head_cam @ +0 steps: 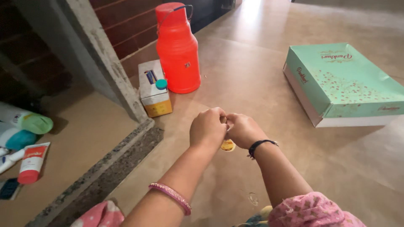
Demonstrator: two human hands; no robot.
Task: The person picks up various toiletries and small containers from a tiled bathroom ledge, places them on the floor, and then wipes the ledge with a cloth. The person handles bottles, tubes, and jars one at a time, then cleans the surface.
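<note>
Centre of frame: left hand (207, 127) and right hand (243, 129) are meeting knuckle to knuckle, fingers curling shut around a small yellow item (227, 145) that is peeking out beneath them; most of it is hiding, so its kind cannot be told. Lower edge: pink sleeves are being cut off. Upper centre: red flask (178, 50) and small carton (153, 89) are standing on the tan floor (345, 164). Upper right: mint-green box (345, 84) is lying flat. Left edge: tubes and bottles (25, 143) are lying beside a grey post (105, 63), partly cropped.

The scene is bright, with daylight coming from the top and a white glare on the floor (252, 12). Shadows are soft; edges look slightly bent.
</note>
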